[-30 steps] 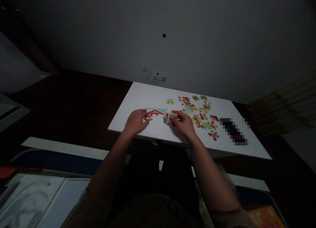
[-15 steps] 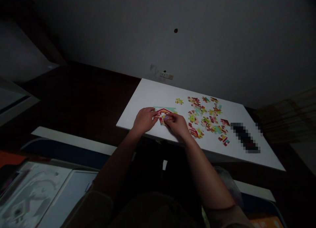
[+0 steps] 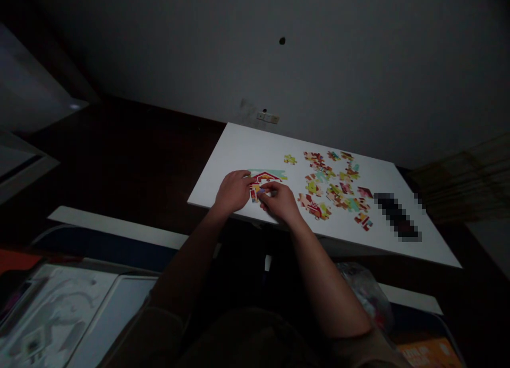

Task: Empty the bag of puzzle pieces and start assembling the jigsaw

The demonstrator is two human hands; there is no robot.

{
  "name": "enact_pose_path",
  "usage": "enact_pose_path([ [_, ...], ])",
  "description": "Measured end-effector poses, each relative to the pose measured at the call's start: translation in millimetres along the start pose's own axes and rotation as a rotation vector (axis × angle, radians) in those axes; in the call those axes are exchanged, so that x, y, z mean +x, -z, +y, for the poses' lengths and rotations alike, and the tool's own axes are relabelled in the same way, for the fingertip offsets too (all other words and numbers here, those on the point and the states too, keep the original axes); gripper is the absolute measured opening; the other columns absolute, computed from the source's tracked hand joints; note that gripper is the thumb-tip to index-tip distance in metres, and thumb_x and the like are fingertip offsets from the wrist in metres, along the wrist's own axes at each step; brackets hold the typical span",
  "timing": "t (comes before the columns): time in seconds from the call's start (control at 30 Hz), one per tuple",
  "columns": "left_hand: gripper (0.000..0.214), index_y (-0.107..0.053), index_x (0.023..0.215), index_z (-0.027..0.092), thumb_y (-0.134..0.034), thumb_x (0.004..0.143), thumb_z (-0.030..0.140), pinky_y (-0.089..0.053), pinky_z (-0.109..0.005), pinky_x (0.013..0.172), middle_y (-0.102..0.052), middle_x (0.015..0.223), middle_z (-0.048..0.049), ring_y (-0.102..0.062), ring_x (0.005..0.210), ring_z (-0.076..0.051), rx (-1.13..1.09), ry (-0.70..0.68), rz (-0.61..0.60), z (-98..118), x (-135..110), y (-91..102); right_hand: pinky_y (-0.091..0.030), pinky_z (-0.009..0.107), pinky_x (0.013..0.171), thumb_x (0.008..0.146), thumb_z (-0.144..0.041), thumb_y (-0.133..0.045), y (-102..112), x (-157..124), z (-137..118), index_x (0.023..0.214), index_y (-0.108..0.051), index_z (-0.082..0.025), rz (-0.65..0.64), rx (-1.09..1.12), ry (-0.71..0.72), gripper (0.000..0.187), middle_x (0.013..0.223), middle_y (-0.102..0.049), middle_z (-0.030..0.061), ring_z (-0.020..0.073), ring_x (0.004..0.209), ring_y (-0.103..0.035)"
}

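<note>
Left hand (image 3: 234, 191) and right hand (image 3: 281, 202) close together, not touching, both at the partly built jigsaw section (image 3: 265, 178). Left fingers against its left edge. Right fingers pinched on a small jigsaw piece (image 3: 258, 193) at its lower edge; dim, so grip is hard to confirm. Section shows a red roof shape on a pale teal strip, lying flat near the front edge of the white table (image 3: 247, 150). Loose jigsaw pieces (image 3: 330, 185) scattered to the right, one lone green-yellow piece (image 3: 290, 159) apart from them. Pixelated dark object (image 3: 397, 216) at the table's right side, unidentifiable. Table is set against a grey wall (image 3: 319, 65) with a small wall plate (image 3: 268, 117) and a hole (image 3: 282, 41). Dark floor (image 3: 119, 155) around it. Orange printed card (image 3: 426, 353) bottom right, text unreadable.
</note>
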State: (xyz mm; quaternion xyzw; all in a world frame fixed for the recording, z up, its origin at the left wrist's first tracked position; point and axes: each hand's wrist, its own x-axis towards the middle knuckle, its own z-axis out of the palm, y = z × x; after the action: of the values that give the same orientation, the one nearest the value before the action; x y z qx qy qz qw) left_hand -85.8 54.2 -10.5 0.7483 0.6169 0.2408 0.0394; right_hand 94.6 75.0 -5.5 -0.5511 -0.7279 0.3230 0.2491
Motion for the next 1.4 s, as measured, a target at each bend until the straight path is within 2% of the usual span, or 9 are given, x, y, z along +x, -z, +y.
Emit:
enact_pose_path([
  [0.13,0.034,-0.068,0.121,0.027,-0.048,0.094,0.022,-0.037,-0.042,0.107,-0.06,0.131,-0.0062,-0.051,0.122,-0.023,-0.017,-0.005,0.008,-0.5,0.2,-0.9,-0.051,0.035,0.082,0.082,-0.031,-0.065,-0.5,2.4,-9.0,0.098,-0.073,-0.021,0.015,-0.167,0.099,0.021,0.097,-0.073,0.0077,0.0217,0.086,-0.068],
  [0.27,0.032,-0.067,0.121,0.026,-0.052,0.093,0.029,-0.037,-0.042,0.108,-0.06,0.131,-0.0069,-0.051,0.122,-0.024,-0.02,-0.017,0.025,0.3,-1.1,0.2,-0.049,0.037,0.089,0.086,-0.033,-0.06,-1.9,-3.1,-16.0,0.106,-0.073,-0.02,0.045,-0.298,0.135,0.027,0.104,-0.07,0.0122,0.025,0.096,-0.065],
  [0.47,0.031,-0.069,0.119,0.025,-0.05,0.096,0.033,-0.039,-0.042,0.104,-0.06,0.13,-0.0074,-0.051,0.121,-0.024,-0.042,-0.042,0.027,1.3,-1.8,4.9,-0.049,0.037,0.089,0.088,-0.025,-0.052,6.7,-23.5,-10.4,0.109,-0.071,-0.023,0.059,-0.121,0.228,0.028,0.104,-0.069,0.0088,0.0226,0.096,-0.063],
  [0.63,0.031,-0.071,0.114,0.028,-0.05,0.096,0.042,-0.038,-0.046,0.103,-0.062,0.129,-0.0071,-0.053,0.118,-0.026,-0.077,-0.016,0.003,1.1,2.6,5.3,-0.051,0.037,0.074,0.087,-0.026,-0.051,40.5,-63.1,25.3,0.096,-0.07,-0.026,0.183,0.065,0.15,0.021,0.089,-0.068,0.0044,0.0219,0.081,-0.063],
  [0.87,0.033,-0.074,0.107,0.033,-0.054,0.089,0.052,-0.044,-0.045,0.1,-0.063,0.127,-0.0026,-0.056,0.115,-0.027,-0.085,0.054,-0.034,2.5,13.8,2.2,-0.051,0.041,0.074,0.084,-0.025,-0.055,105.6,-120.0,95.9,0.087,-0.067,-0.026,0.688,0.055,0.142,0.013,0.082,-0.065,0.0044,0.0242,0.079,-0.062],
  [0.97,0.035,-0.074,0.106,0.034,-0.055,0.086,0.056,-0.044,-0.048,0.1,-0.062,0.128,-0.0019,-0.057,0.115,-0.029,-0.052,0.08,-0.054,1.2,19.2,-1.0,-0.051,0.042,0.073,0.084,-0.026,-0.054,126.5,-137.6,125.7,0.087,-0.067,-0.025,0.828,-0.045,0.076,0.013,0.082,-0.065,0.0054,0.0245,0.078,-0.062],
  [1.1,0.035,-0.074,0.104,0.033,-0.055,0.085,0.055,-0.045,-0.049,0.1,-0.062,0.127,-0.0026,-0.058,0.113,-0.03,-0.042,0.072,-0.052,-1.5,23.9,-5.2,-0.05,0.048,0.087,0.086,-0.028,-0.051,145.3,-154.0,155.8,0.093,-0.067,-0.025,0.858,-0.227,-0.037,0.018,0.094,-0.067,0.0082,0.0272,0.093,-0.062],
  [1.23,0.032,-0.074,0.101,0.035,-0.054,0.087,0.055,-0.046,-0.048,0.1,-0.062,0.125,-0.0005,-0.058,0.113,-0.028,-0.028,0.073,-0.069,-2.3,24.6,-7.0,-0.042,0.054,0.1,0.088,-0.028,-0.048,154.2,-158.9,173.5,0.108,-0.065,-0.027,0.794,-0.351,-0.069,0.027,0.114,-0.066,0.0089,0.0288,0.112,-0.056],
  [1.4,0.022,-0.07,0.096,0.044,-0.054,0.088,0.057,-0.046,-0.047,0.101,-0.059,0.124,0.0161,-0.056,0.114,-0.021,-0.034,0.081,-0.045,0.3,23.4,-7.5,-0.036,0.055,0.104,0.09,-0.034,-0.049,157.5,-148.5,186.3,0.123,-0.06,-0.023,0.73,-0.404,-0.096,0.036,0.133,-0.057,0.011,0.0306,0.124,-0.047],
])
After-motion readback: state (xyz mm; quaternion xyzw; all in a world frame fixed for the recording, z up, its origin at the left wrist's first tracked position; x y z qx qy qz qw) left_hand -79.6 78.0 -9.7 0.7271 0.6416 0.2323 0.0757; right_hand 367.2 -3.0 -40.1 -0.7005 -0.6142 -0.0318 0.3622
